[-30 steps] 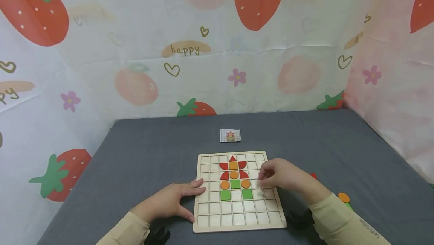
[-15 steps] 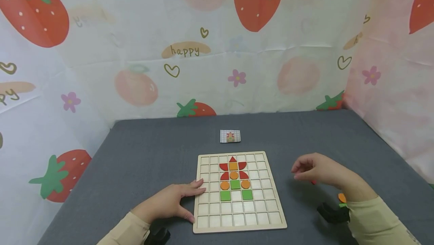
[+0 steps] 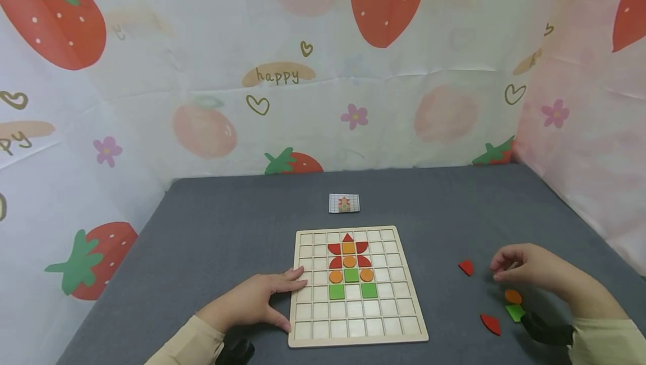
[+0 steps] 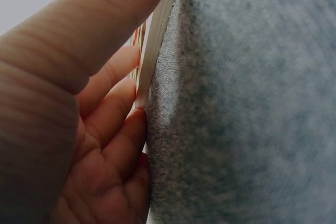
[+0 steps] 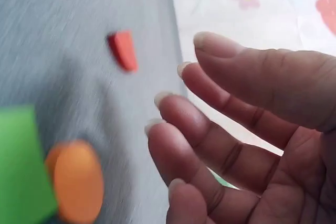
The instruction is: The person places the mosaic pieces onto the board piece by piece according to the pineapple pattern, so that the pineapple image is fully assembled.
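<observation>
In the head view, a wooden grid board [image 3: 357, 286] is seen lying on the grey table [image 3: 227, 230], bearing red, orange and green pieces in its upper middle cells. The left hand [image 3: 252, 300] is laid flat against the board's left edge, fingers straight, thumb at the near corner. The right hand [image 3: 530, 268] is held above the table, well right of the board, fingers loosely bent and nothing gripped. Near it lie a red piece [image 3: 466, 267], an orange disc [image 3: 513, 296], a green square [image 3: 516, 313] and a second red piece [image 3: 490, 323]. A small pattern card [image 3: 344, 203] is placed beyond the board.

In the left wrist view, the board's edge [image 4: 156, 40] is touched by thumb and fingertips.

In the right wrist view, which is blurred, the right hand's fingers [image 5: 210, 124] appear relaxed and empty above the orange disc [image 5: 76, 179], green square [image 5: 23, 166] and red piece [image 5: 123, 50].
</observation>
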Motion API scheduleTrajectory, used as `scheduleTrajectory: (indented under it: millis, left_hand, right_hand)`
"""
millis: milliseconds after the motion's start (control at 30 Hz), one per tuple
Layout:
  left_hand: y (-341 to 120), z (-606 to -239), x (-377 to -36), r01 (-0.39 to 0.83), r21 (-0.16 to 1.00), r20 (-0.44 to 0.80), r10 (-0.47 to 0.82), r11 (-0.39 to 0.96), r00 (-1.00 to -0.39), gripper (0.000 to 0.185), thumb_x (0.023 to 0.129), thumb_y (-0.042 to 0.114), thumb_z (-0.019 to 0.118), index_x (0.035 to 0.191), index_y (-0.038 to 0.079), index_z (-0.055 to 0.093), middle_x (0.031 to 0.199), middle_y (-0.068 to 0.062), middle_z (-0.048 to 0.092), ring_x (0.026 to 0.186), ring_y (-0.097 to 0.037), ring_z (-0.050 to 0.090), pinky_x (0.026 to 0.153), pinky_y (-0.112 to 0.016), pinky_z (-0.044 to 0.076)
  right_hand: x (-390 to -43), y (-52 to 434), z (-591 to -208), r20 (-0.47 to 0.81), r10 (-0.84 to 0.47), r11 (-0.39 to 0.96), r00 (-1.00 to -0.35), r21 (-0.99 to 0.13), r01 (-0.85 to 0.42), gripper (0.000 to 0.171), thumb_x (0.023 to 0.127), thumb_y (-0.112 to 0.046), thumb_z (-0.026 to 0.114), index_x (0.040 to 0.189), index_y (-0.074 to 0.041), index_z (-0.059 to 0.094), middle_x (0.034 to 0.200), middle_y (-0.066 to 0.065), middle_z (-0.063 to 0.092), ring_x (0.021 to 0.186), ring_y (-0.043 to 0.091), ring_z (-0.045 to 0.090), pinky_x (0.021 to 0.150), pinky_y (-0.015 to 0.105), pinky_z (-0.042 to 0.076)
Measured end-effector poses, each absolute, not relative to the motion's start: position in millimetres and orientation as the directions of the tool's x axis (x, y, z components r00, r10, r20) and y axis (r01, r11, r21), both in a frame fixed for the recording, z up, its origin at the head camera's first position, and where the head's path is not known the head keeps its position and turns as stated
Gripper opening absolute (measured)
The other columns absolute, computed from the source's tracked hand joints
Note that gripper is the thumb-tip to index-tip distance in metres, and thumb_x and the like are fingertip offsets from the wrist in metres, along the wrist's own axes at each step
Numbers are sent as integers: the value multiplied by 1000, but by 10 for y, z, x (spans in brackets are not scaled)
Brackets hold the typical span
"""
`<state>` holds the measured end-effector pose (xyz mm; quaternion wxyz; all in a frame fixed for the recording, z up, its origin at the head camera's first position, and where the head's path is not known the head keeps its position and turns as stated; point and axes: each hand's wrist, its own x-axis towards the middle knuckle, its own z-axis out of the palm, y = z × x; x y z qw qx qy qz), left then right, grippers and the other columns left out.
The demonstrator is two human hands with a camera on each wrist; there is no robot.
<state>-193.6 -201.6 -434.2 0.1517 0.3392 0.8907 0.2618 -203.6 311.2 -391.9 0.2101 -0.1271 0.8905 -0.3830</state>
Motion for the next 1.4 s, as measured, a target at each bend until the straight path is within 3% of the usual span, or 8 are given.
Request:
scheduleTrajectory:
  millis: [167,433,600,900,1400]
  left_hand:
    - [-2020,-4352,-1944,528,570,-87,686,629,-723,85,55,54,69,130,25,40,138,6,28,124,-10,28,96,-33,30]
    - [-2021,-4341,-1944,527,567,-93,685,633,-723,85,55,54,68,130,25,40,138,6,28,124,-10,29,96,-33,31]
    - [-2015,-4323,-1934,529,568,-88,686,630,-723,85,55,54,69,130,25,40,138,5,28,124,-11,29,96,-33,30]
    - [-2005,-4301,-1918,527,574,-84,685,627,-724,84,56,53,69,130,24,41,138,4,29,124,-13,29,96,-33,30]
    - [-1996,-4285,-1914,504,575,-112,673,644,-731,84,56,53,69,130,25,41,138,5,28,124,-12,28,96,-34,30]
  right_hand:
    - [-2004,3255,-3987,-321,-377,687,-869,-726,-30,28,78,-25,64,91,-1,57,84,6,56,64,12,49,54,30,43]
    - [-1990,3369,-4098,-393,-484,615,-782,-788,15,23,77,-16,64,91,1,56,77,6,56,58,10,47,47,27,39]
    - [-1985,3355,-4130,-381,-524,600,-761,-800,-12,20,76,-12,64,88,0,53,74,5,53,56,10,45,44,26,37]
    - [-1997,3334,-4135,-349,-532,619,-771,-782,-72,18,75,-10,65,81,1,51,72,5,53,59,11,48,49,28,42]
    - [-1989,3233,-4119,-331,-478,679,-814,-727,-103,23,73,-18,68,75,-4,51,64,0,48,53,8,44,46,25,37]
